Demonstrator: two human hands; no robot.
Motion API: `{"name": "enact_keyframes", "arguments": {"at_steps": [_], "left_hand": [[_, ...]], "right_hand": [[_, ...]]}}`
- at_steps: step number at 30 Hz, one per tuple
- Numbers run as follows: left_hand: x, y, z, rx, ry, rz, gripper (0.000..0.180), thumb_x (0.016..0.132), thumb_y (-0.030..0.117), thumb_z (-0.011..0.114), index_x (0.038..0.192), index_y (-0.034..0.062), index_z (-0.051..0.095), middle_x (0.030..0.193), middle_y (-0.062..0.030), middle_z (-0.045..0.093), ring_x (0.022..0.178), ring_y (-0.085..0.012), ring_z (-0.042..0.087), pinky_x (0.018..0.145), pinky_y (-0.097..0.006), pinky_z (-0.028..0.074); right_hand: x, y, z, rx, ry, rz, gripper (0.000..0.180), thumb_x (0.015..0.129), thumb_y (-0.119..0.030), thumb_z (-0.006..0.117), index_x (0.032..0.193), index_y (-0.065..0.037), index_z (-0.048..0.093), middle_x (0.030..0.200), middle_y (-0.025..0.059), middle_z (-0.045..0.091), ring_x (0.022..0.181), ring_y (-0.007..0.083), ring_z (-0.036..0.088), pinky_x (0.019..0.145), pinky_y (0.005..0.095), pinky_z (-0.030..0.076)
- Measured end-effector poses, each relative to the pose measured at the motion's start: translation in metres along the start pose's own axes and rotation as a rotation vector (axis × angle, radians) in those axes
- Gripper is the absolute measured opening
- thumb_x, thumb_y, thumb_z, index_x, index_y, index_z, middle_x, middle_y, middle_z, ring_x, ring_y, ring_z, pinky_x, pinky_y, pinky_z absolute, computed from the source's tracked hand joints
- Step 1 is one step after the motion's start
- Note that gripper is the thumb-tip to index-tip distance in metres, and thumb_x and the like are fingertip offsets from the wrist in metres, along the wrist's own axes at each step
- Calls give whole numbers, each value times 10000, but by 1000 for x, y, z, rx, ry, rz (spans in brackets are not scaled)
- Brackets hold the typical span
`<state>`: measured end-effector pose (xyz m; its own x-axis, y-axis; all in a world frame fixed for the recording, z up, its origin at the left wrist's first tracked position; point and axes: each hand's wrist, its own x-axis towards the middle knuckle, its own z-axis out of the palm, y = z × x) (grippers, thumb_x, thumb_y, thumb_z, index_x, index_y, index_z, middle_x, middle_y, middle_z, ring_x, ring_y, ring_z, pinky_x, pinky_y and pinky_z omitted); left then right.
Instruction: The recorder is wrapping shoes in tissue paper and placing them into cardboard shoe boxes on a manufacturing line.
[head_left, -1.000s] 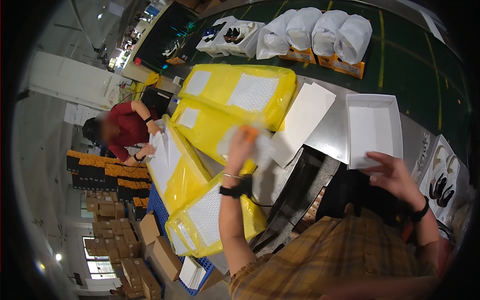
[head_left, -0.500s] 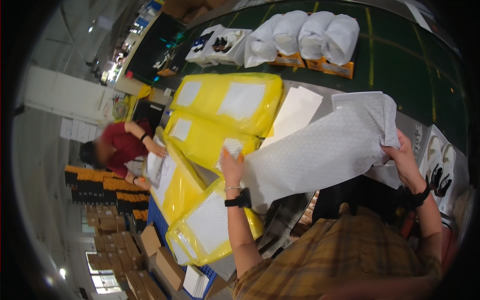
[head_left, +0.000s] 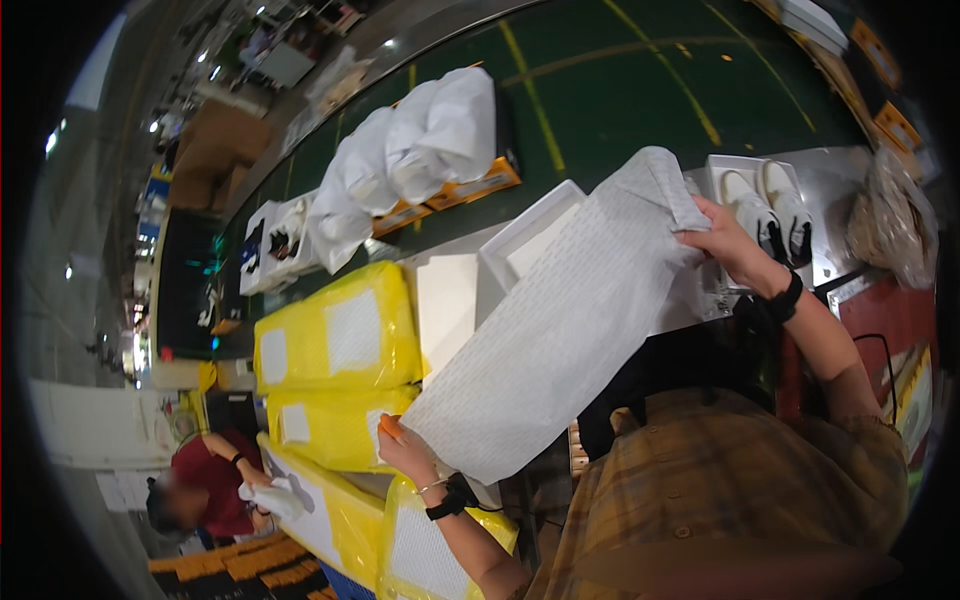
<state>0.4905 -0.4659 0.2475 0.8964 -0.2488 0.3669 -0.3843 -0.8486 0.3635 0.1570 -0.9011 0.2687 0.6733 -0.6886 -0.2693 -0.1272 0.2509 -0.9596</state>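
Head view: white sheet (head_left: 560,330) spans frame centre, upper-right end gathered in right hand (head_left: 735,243); left hand (head_left: 408,450) at its lower-left end, pinch or mere touch unclear. Judged light, limp, easily creased; best held by opposite ends. Faint printed rows on it, too small to read.

One long sheet (head_left: 555,330), four yellow packs (head_left: 312,342)

White dash-patterned sheet (head_left: 550,330) up in air, held at both ends, slanting near left to far right, far end crumpled!
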Motion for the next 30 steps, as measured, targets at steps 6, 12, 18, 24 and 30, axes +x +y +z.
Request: {"name": "enact_keyframes", "arguments": {"at_steps": [6,12,18,24,30], "left_hand": [[79,61,81,-418,-245,-89,391,1014,204,463,740,-69,524,582,-63,454,551,-155,376,491,-363,314],[112,55,110,-373,-272,57,331,975,145,484,755,-87,569,601,-104,517,562,-194,433,514,-370,354],[117,48,119,-676,-419,-165,495,1005,346,480,883,-97,664,759,-114,641,642,-202,503,607,-349,430],[125,66,102,-643,-523,-201,619,1007,484,453,962,-85,691,829,-87,657,727,-157,556,694,-297,454],[125,67,78,-643,-498,-212,569,1010,439,470,961,-87,680,827,-94,655,734,-161,551,689,-294,443]], "right_hand": [[-8,-15,-75,-562,392,-158,533,849,-183,674,1335,-53,499,949,58,676,692,170,608,611,296,489],[-55,6,-131,-1392,666,-340,479,842,-301,653,1294,-160,579,1220,182,578,970,384,578,876,424,478],[-59,30,-162,-929,407,-162,288,814,-384,709,999,-164,690,1287,181,489,951,331,615,846,385,493],[-62,3,-203,-893,381,-366,205,745,-118,748,928,-77,663,1046,88,556,1062,238,526,938,320,408],[-58,-104,-60,-321,280,-415,413,846,-94,676,1221,-75,505,1172,13,513,1106,117,484,959,260,402]]}}
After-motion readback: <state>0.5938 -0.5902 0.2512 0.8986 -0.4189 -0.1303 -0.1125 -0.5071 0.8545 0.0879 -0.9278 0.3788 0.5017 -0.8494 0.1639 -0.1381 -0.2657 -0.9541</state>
